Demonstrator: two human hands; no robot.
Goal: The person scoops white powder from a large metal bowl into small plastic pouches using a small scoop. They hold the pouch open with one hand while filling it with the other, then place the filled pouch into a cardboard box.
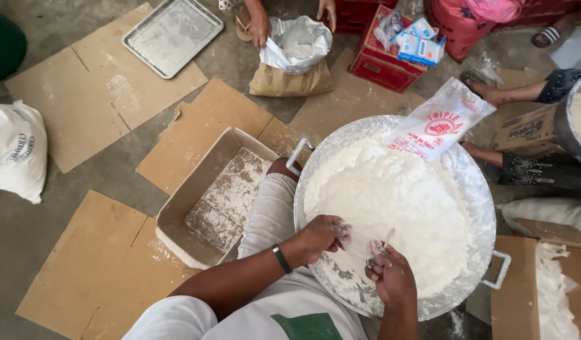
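1. Plastic bag [361, 242], small and clear, sits between the person's two hands at the near edge of the big metal basin [476, 189], just above the heap of white powder [397, 201].
2. From the head view, the left hand [319, 238] is curled shut on one side of the bag's mouth, a dark band on its wrist.
3. The right hand [391, 276] pinches the other side with fingers bent; a thin shiny piece shows at its fingertips, possibly a spoon, though it is too blurred to be sure.
4. The person's knee [273, 208] in pale cloth presses against the basin's left rim.
5. Left of the knee lies an open cardboard box [202, 201], dusted white inside, on flattened cardboard sheets [83, 264].
6. A printed white and red packet [438, 123] leans over the far side of the powder.
7. Beyond it, another person's hands [260, 25] hold open a silvery liner in a brown sack [290, 82].
8. A metal tray [172, 34] lies at the top left, a red crate [385, 63] with small packets beside the sack, and a white sack [16, 151] at the far left.
9. At the right, another person's feet [492, 94] rest near the basin, and a box with white powder [548, 289] stands by the basin's handle.
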